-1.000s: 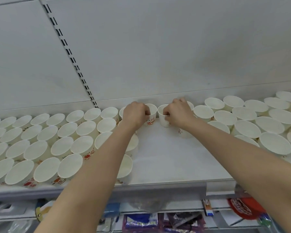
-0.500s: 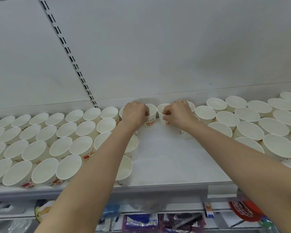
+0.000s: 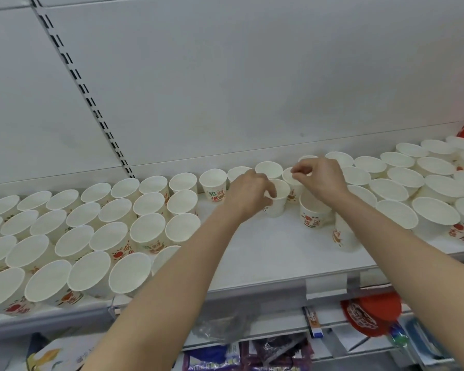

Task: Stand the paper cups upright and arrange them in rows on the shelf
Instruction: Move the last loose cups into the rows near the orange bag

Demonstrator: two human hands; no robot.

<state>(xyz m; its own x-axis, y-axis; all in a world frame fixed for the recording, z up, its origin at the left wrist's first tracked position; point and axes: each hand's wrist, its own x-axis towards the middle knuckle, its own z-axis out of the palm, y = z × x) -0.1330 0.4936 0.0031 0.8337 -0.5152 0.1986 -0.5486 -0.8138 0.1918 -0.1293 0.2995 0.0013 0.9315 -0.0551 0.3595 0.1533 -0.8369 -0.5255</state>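
Many white paper cups with red and green print stand upright in rows on a white shelf (image 3: pixel 265 253). My left hand (image 3: pixel 248 194) pinches the rim of one cup (image 3: pixel 280 199) in the second row, near the middle gap. My right hand (image 3: pixel 322 179) pinches the rim of a back-row cup (image 3: pixel 292 187) just to its right. A block of cups (image 3: pixel 91 236) fills the left side and another block (image 3: pixel 413 188) the right. Two cups (image 3: pixel 315 212) stand in front of my right wrist.
A bare strip of shelf lies between the two blocks, in front of my hands. The white back panel (image 3: pixel 225 89) with a slotted upright (image 3: pixel 91 103) rises behind. Below the shelf edge sit packaged goods (image 3: pixel 252 354) and a red item (image 3: pixel 370 314).
The camera view has shifted left, so the cups appear further right. My left hand has come forward to a cup in the second row; my right hand has shifted its pinch on a back-row cup.
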